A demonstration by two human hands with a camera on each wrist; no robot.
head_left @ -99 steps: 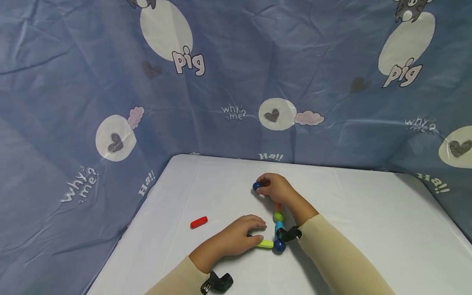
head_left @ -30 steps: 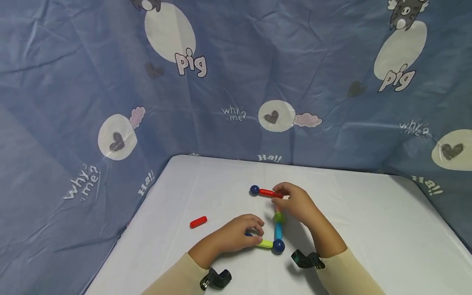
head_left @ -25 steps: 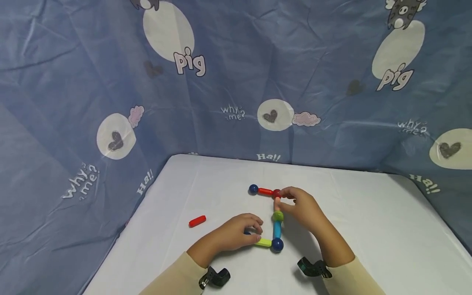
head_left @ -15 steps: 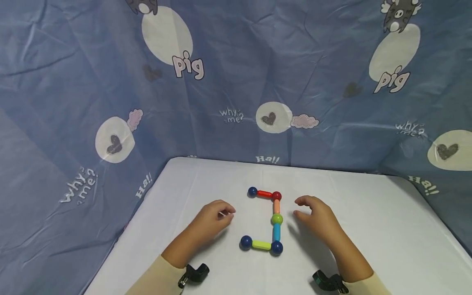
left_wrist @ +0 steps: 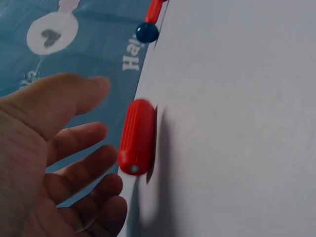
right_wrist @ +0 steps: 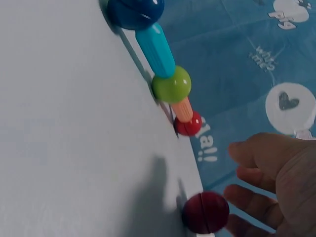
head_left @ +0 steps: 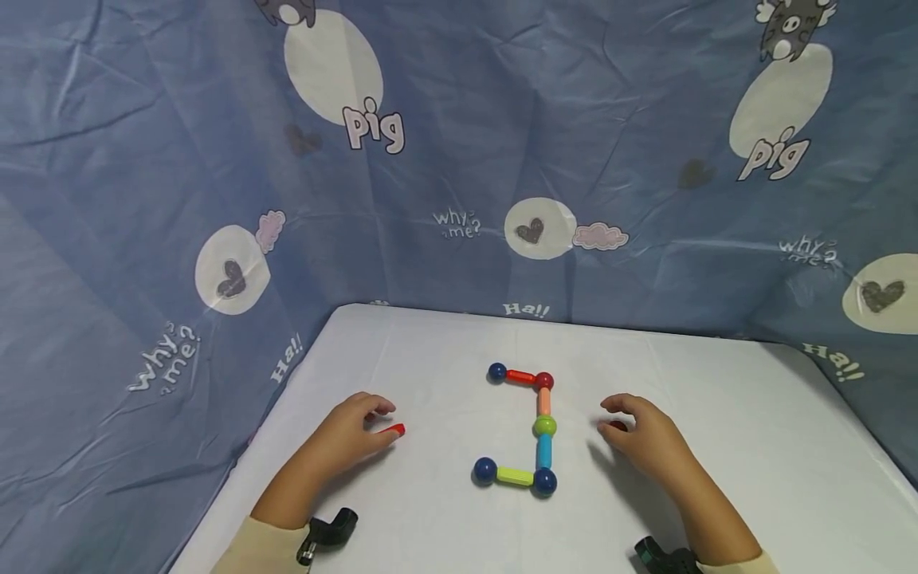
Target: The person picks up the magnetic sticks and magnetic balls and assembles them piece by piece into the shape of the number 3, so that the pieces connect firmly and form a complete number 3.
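Note:
My left hand [head_left: 340,438] hovers beside a loose red ridged rod [left_wrist: 137,138] at the left; in the left wrist view its thumb and fingers stand apart around it, not pinching. On the right, my right hand [head_left: 653,438] reaches to a loose dark red ball [right_wrist: 206,212], its thumb raised clear and fingertips close to the ball. Between the hands lies a bracket-shaped chain of toy rods and balls: blue ball [head_left: 497,372], red rod [head_left: 520,377], red ball [head_left: 544,382], orange rod [head_left: 544,402], green ball [head_left: 545,426], light blue rod [head_left: 544,452], blue ball [head_left: 544,481], lime rod [head_left: 515,476], blue ball [head_left: 484,470].
The pieces lie on a white-covered table [head_left: 430,343]. Behind and to the left hangs a blue printed cloth [head_left: 459,143], meeting the table's far edge. Dark wrist cameras [head_left: 334,529] are strapped to both sleeves.
My right hand let go of the chain's far end and moved right to the dark red ball. My left hand left the lime rod's end and moved left to the loose red rod.

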